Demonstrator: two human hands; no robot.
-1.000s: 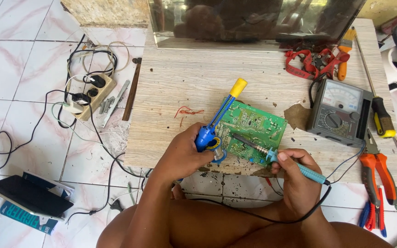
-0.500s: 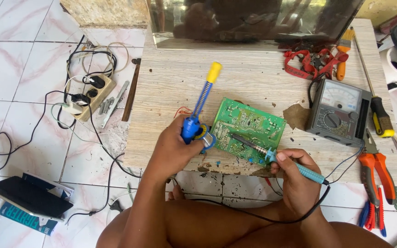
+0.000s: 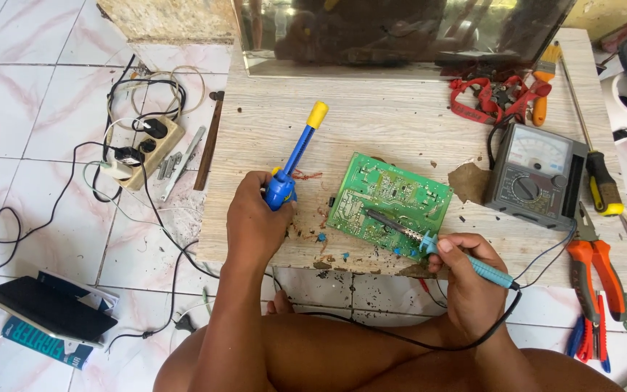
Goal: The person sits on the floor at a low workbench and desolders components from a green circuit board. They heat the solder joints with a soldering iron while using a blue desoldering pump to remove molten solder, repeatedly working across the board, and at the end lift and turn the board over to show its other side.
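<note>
The green circuit board (image 3: 390,205) lies flat on the wooden table (image 3: 400,123), between your hands. Your right hand (image 3: 469,279) pinches the soldering iron (image 3: 437,243), tip resting on the board (exact contact point too small to resolve). Your left hand (image 3: 254,218) wraps the blue desoldering pump (image 3: 295,160), just left of the board; its fingertips are hidden.

Landmark: green circuit board (image 3: 390,205).
- Left hand (image 3: 252,218) covers the lower end of the blue desoldering pump (image 3: 293,161); fingers wrapped, tip unseen.
- Soldering iron (image 3: 437,247) handle partly buried in the right hand (image 3: 469,279).
- Board components too small to identify.
- Far right of board: pliers (image 3: 595,272) and other tools cut by the frame edge.
- Beyond the board: dark glass panel (image 3: 400,33), contents blurred.
</note>
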